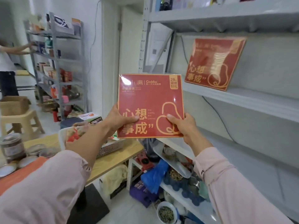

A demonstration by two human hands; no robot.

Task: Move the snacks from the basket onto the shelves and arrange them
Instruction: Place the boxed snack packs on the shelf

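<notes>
Near grey shelf (258,102): red box (150,105) held | basket (110,148) on wooden table (113,160)

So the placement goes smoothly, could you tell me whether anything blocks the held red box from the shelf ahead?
Nothing visible does. The left hand and right hand hold the red box in open air before the shelf; its only visible item, a matching box, leans further right.

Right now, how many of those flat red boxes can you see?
2. One red box is held between the left hand and right hand. The second box leans back on the grey shelf, upper right. The basket may hide more.
</notes>
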